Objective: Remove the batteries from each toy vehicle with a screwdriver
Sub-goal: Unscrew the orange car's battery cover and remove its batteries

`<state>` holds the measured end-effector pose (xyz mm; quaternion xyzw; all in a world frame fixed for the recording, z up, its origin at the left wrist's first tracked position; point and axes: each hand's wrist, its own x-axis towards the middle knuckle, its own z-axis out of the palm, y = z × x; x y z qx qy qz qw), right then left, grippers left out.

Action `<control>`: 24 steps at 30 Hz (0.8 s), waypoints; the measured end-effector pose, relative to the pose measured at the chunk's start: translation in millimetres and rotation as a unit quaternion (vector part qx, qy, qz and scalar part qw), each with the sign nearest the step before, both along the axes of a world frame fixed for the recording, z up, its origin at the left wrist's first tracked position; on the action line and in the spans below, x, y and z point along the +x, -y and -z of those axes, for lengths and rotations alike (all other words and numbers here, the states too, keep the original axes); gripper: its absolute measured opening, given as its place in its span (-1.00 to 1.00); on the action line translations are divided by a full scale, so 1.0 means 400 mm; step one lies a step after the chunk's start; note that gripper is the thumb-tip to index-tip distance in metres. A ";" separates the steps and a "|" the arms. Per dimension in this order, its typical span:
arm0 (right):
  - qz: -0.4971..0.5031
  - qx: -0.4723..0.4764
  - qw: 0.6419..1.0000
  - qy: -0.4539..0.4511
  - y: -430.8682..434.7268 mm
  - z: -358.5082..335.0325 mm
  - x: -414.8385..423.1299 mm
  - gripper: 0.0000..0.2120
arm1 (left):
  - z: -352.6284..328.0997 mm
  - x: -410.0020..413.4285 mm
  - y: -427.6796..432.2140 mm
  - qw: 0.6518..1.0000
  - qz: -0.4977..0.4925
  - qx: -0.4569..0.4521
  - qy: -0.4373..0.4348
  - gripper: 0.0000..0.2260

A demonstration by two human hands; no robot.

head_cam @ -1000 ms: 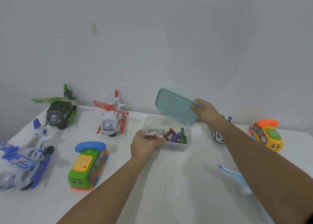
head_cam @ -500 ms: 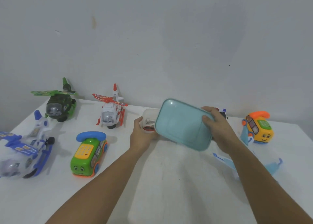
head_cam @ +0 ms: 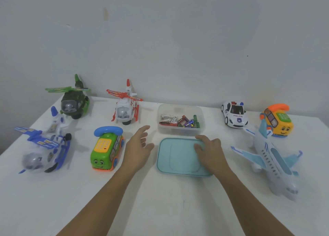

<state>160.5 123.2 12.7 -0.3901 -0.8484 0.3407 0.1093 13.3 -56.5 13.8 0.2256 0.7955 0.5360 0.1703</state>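
Overhead, white table [head_cam: 160, 209] against grey wall [head_cam: 178, 39].

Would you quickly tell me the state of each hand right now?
Left hand: open, holding nothing.
Right hand: open, resting on the teal lid.

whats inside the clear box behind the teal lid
The clear box is open and holds a jumble of small pieces, white, red, green and blue, some resembling batteries. Whatever lies under the pile is covered.
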 end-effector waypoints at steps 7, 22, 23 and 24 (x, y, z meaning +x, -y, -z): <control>-0.008 0.169 0.982 0.082 0.051 0.044 -0.017 -0.60 | 0.007 -0.001 0.125 0.921 -0.063 -0.012 -0.384 -0.75; -0.085 0.314 0.946 -0.018 -0.005 -0.059 -0.150 -0.90 | 0.033 -0.066 0.216 0.906 -0.163 -0.229 -0.318 -0.52; -0.093 0.292 0.952 0.006 -0.016 -0.077 -0.176 -0.85 | 0.032 -0.067 0.216 0.905 -0.163 -0.228 -0.319 -0.53; -0.107 0.260 0.959 0.032 -0.026 -0.092 -0.200 -0.80 | 0.032 -0.067 0.215 0.905 -0.164 -0.229 -0.318 -0.54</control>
